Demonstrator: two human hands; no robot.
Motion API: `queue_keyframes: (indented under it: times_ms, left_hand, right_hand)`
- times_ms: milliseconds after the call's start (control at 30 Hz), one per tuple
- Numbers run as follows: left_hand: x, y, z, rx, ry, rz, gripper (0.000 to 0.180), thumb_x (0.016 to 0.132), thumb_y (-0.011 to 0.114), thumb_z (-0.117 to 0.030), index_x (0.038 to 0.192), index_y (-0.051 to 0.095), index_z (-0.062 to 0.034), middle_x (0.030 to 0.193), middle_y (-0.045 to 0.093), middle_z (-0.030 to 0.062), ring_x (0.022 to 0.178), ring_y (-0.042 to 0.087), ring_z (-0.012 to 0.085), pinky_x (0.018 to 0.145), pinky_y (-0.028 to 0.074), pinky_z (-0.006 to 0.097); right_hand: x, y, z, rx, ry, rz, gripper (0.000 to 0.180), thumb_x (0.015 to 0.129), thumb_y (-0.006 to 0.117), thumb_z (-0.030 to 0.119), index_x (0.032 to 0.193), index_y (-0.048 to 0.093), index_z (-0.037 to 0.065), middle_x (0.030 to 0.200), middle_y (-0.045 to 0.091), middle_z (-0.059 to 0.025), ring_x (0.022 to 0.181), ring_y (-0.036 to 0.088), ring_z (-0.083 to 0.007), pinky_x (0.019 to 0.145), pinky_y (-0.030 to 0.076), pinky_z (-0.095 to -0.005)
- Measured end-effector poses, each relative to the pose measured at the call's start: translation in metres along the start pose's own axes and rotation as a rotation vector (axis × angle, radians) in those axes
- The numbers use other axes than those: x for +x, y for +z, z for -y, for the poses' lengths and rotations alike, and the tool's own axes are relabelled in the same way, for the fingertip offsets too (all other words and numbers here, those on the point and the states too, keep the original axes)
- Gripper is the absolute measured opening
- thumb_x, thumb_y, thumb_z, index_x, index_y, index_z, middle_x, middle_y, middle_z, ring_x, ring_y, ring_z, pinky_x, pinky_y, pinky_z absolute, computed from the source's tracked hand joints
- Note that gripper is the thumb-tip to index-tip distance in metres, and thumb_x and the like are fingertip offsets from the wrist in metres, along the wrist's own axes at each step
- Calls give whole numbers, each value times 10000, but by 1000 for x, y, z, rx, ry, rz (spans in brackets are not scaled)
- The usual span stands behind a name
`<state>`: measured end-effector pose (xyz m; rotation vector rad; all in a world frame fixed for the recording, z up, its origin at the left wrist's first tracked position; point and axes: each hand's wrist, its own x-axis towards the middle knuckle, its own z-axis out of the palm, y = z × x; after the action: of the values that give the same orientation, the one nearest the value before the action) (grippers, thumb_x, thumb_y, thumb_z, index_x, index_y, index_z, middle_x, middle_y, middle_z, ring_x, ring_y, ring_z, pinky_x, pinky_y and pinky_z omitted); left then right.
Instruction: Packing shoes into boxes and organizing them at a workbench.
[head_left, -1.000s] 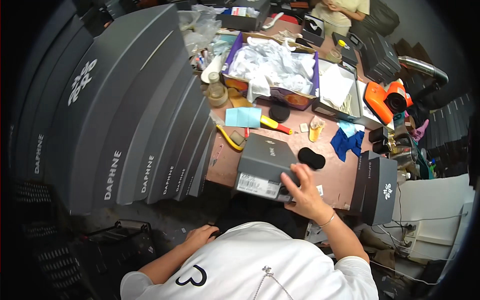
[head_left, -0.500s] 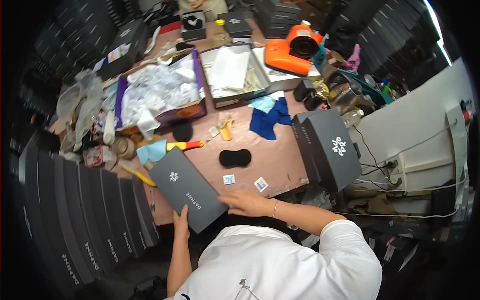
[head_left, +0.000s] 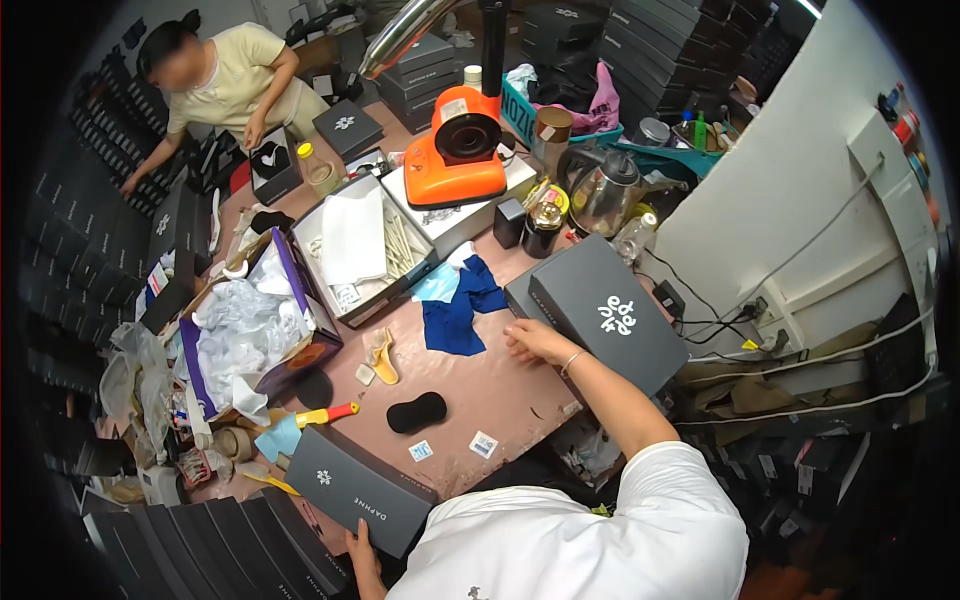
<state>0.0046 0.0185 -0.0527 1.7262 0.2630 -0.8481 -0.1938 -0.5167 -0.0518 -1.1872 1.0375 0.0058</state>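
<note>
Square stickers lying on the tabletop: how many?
2: blue-and-white sticker, on the near side of the black pad; white sticker, right of that one. More may be hidden.

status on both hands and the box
Left hand holding grey box, thumb on top. Right hand empty, beside other grey boxes. Black pad nearby, not touching.

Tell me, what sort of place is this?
Probably a small packing or finishing workshop: stacked dark boxes, a cluttered worktable, and another person at its far end.
</note>
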Motion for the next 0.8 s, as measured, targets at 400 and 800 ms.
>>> queue_keyframes:
  times_ms: [400,800]
  left_hand:
    - [3,-7,-16,203,-147,45,481,892,668,-278,1269,497,-33,1187,592,115,1039,575,213,827,470,382]
    - [19,28,-41,191,68,134,566,831,733,-155,1290,472,50,1124,617,142,1031,590,192,884,480,303]
  right_hand:
    - [3,-25,-31,-664,-336,-288,697,905,584,342,1418,303,-37,1366,417,-328,1273,423,-436,1072,343,-430]
    - [-53,128,-8,-500,-184,202,373,914,596,220,1204,563,-13,942,644,-181,845,642,-266,756,505,-346]
